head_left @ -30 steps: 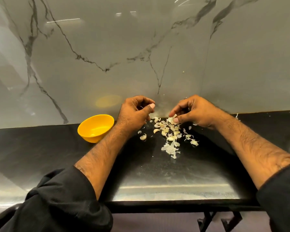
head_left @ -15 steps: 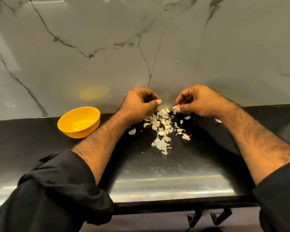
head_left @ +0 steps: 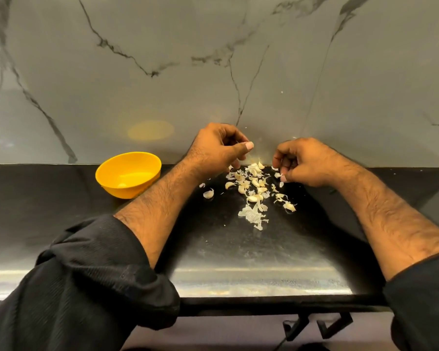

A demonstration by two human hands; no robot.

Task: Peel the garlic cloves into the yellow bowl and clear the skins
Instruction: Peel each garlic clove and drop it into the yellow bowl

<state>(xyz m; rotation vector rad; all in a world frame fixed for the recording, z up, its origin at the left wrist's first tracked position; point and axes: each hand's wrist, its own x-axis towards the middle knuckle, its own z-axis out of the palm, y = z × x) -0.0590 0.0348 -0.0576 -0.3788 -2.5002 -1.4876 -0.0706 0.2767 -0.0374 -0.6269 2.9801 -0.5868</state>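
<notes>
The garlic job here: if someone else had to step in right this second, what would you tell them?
Left hand: fingers curled above the left edge of the pile; whether it holds anything is hidden.
Right hand: fingers curled, seemingly pinching a small pale piece at the pile's right edge.
Garlic pile: cloves and loose skins mixed together on the black counter, between the hands, by the marble wall.
Yellow bowl: left of the pile; seems to hold only one small pale bit.
Done: some skins are off.
Left: finish peeling, move the cloves to the bowl, clear the skins.
</notes>
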